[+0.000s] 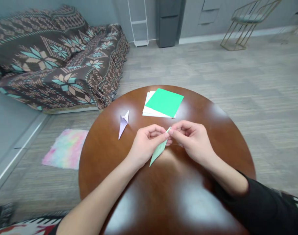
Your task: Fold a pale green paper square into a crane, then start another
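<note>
A light green folded paper point(158, 151) is held up over the near middle of the table, one pointed end angled down toward me. My left hand point(149, 142) pinches it between thumb and fingers along its upper part. At its top end, the thumb and fingertips of my right hand point(191, 137) close on the tip, right beside the left fingertips. The fingers partly hide that upper end. Left of my hands, a folded lilac paper piece point(123, 124) with pointed ends lies on the table.
The round brown wooden table point(105, 169) has glossy reflections. Toward its far edge lies a bright green square sheet point(165, 101) on white sheets point(149, 112). Beyond are a patterned covered sofa point(65, 62), a pastel fluffy mat point(65, 148) and a gold-framed chair point(247, 24).
</note>
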A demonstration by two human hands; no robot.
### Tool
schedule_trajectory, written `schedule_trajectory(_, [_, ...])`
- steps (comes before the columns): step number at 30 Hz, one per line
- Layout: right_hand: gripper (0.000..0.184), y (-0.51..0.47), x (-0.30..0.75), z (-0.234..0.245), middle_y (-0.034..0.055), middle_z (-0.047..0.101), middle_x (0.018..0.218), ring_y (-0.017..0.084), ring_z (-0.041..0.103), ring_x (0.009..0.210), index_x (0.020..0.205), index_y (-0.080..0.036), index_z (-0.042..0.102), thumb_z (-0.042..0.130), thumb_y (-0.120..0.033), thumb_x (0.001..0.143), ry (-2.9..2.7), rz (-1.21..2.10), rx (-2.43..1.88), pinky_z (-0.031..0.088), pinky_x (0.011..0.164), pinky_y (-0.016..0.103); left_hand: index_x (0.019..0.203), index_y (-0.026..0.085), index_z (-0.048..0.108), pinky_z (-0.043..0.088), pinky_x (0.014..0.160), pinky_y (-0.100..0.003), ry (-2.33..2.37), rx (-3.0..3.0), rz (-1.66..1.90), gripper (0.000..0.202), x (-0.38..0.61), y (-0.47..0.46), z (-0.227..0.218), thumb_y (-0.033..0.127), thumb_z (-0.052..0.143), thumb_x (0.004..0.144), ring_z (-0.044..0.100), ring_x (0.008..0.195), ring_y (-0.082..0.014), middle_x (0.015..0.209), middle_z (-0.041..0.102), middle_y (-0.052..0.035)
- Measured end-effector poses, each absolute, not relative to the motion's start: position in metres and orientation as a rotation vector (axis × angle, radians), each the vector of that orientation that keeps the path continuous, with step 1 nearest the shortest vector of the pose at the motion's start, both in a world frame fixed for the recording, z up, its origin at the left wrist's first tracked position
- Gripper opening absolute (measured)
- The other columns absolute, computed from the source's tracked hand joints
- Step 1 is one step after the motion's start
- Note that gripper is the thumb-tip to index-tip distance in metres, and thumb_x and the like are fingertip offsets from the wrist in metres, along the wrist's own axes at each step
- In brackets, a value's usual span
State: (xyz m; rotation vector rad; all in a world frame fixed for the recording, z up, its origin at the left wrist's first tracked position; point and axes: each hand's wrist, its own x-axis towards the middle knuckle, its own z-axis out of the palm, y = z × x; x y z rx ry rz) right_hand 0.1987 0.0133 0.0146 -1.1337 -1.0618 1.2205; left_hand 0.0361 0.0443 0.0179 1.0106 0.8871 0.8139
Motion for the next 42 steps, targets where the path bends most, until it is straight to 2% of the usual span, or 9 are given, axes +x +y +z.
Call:
schedule_trajectory(4, [0.025, 0.014, 0.198, 0.017, 0.0017, 0.072, 0.061, 0.015, 0.066, 0.053, 0.074, -0.018, 0.071, 0.083, -0.039, 0.076, -1.047, 1.231, -1.16, 0.054, 0.052, 0.027, 0.078, 0.013, 0.072, 0.061, 0.074, -0.029, 0.914, 0.993, 0.817, 0.033, 0.036, 0.044, 0.019, 0.037, 0.092, 0.067, 0.074, 0.068, -0.0176, 0.072, 0.076, -0.0044])
schedule_trajectory(9, [0.029, 0.015, 0.197, 0.021, 0.0021, 0.07, 0.056, 0.01, 0.053, 0.042, 0.073, -0.017, 0.072, 0.086, -0.042, 0.071, -1.021, 1.308, -1.165, 0.039, 0.04, 0.023, 0.079, 0.013, 0.074, 0.062, 0.074, -0.032, 0.915, 1.01, 0.81, 0.034, 0.036, 0.044, 0.017, 0.039, 0.092, 0.066, 0.075, 0.07, -0.0204, 0.072, 0.077, -0.0056])
schedule_trajectory(16, [0.01, 0.014, 0.193, 0.013, -0.0034, 0.059, 0.046, 0.006, 0.038, 0.038, 0.069, -0.015, 0.072, 0.08, -0.023, 0.069, -0.844, 1.396, -1.098, 0.025, 0.039, 0.021, 0.077, 0.012, 0.074, 0.059, 0.069, -0.025, 0.868, 0.929, 0.761, 0.029, 0.036, 0.043, 0.019, 0.032, 0.092, 0.066, 0.072, 0.064, -0.0147, 0.071, 0.077, -0.006])
schedule_trajectory(20, [0.011, 0.017, 0.194, 0.012, -0.0067, 0.048, 0.042, 0.005, 0.032, 0.038, 0.068, -0.016, 0.071, 0.079, -0.023, 0.069, -0.739, 1.403, -1.096, 0.022, 0.039, 0.021, 0.075, 0.012, 0.073, 0.058, 0.067, -0.023, 0.883, 0.902, 0.763, 0.028, 0.036, 0.043, 0.019, 0.03, 0.092, 0.066, 0.072, 0.063, -0.0141, 0.071, 0.077, -0.0064])
schedule_trajectory(23, [0.015, 0.02, 0.199, 0.013, -0.0089, 0.043, 0.044, 0.004, 0.029, 0.038, 0.067, -0.017, 0.069, 0.081, -0.024, 0.069, -0.627, 1.261, -1.088, 0.022, 0.039, 0.021, 0.075, 0.012, 0.071, 0.057, 0.065, -0.024, 0.914, 0.895, 0.747, 0.027, 0.036, 0.042, 0.018, 0.028, 0.091, 0.067, 0.072, 0.063, -0.0153, 0.071, 0.076, -0.0067])
schedule_trajectory(25, [0.017, 0.021, 0.2, 0.012, -0.0091, 0.043, 0.045, 0.004, 0.03, 0.039, 0.069, -0.017, 0.068, 0.083, -0.026, 0.07, -0.622, 1.189, -1.094, 0.023, 0.039, 0.021, 0.075, 0.012, 0.071, 0.059, 0.068, -0.026, 0.92, 0.888, 0.765, 0.028, 0.036, 0.043, 0.017, 0.029, 0.091, 0.067, 0.072, 0.064, -0.0158, 0.071, 0.076, -0.0064])
schedule_trajectory(29, [0.026, 0.017, 0.195, 0.009, -0.0064, 0.051, 0.045, 0.007, 0.038, 0.038, 0.079, -0.017, 0.07, 0.083, -0.039, 0.074, -0.852, 1.335, -1.149, 0.025, 0.037, 0.021, 0.08, 0.013, 0.071, 0.061, 0.076, -0.029, 0.893, 0.898, 0.844, 0.03, 0.035, 0.045, 0.014, 0.032, 0.091, 0.068, 0.074, 0.067, -0.0162, 0.072, 0.076, -0.004])
schedule_trajectory(32, [0.028, 0.015, 0.192, 0.009, -0.0054, 0.055, 0.046, 0.007, 0.041, 0.038, 0.078, -0.016, 0.07, 0.084, -0.04, 0.073, -0.93, 1.324, -1.17, 0.027, 0.037, 0.021, 0.081, 0.013, 0.071, 0.061, 0.081, -0.03, 0.863, 0.898, 0.838, 0.031, 0.035, 0.046, 0.011, 0.032, 0.092, 0.068, 0.074, 0.068, -0.0164, 0.073, 0.076, -0.0037])
schedule_trajectory(42, [0.02, 0.015, 0.193, 0.011, 0.0003, 0.069, 0.057, 0.011, 0.058, 0.047, 0.078, -0.017, 0.069, 0.079, -0.034, 0.08, -1.054, 1.198, -1.173, 0.043, 0.045, 0.023, 0.082, 0.012, 0.079, 0.056, 0.065, -0.023, 0.917, 0.982, 0.768, 0.026, 0.033, 0.048, 0.015, 0.031, 0.09, 0.069, 0.072, 0.066, -0.0161, 0.072, 0.077, -0.0073])
